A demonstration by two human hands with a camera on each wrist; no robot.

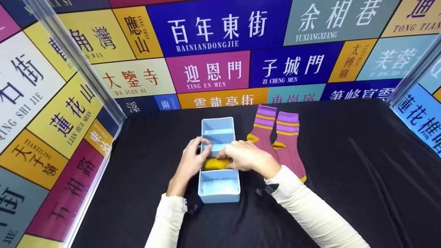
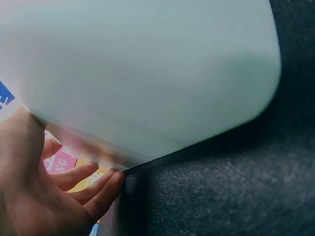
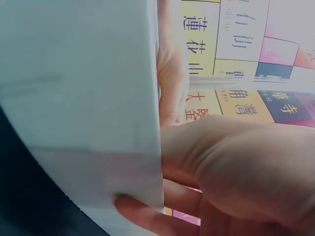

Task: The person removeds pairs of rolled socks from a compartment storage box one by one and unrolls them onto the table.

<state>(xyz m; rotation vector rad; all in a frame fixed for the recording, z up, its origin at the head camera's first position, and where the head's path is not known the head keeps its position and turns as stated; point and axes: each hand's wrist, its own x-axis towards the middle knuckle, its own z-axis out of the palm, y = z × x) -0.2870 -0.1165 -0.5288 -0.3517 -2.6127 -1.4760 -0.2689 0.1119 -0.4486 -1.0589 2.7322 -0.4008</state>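
Note:
A long light blue divided box (image 1: 219, 198) lies lengthwise in front of me in the head view. My left hand (image 1: 191, 156) holds its left wall, thumb over the rim; the left wrist view shows those fingers (image 2: 106, 194) against the box's edge. A soft yellow bundle (image 1: 215, 164) fills one middle compartment. From the right, my right hand (image 1: 244, 155) reaches over the rim and grips the bundle with bent fingers, partly hiding it. In the right wrist view, one finger (image 3: 142, 214) lies along the box's outer wall (image 3: 78, 98).
Two pink socks with purple and yellow stripes (image 1: 289, 148) lie flat just right of the box, partly behind my right hand. Black cloth (image 1: 344, 193) covers the table. Panels with colourful street-name signs (image 1: 210, 70) stand at the back and sides.

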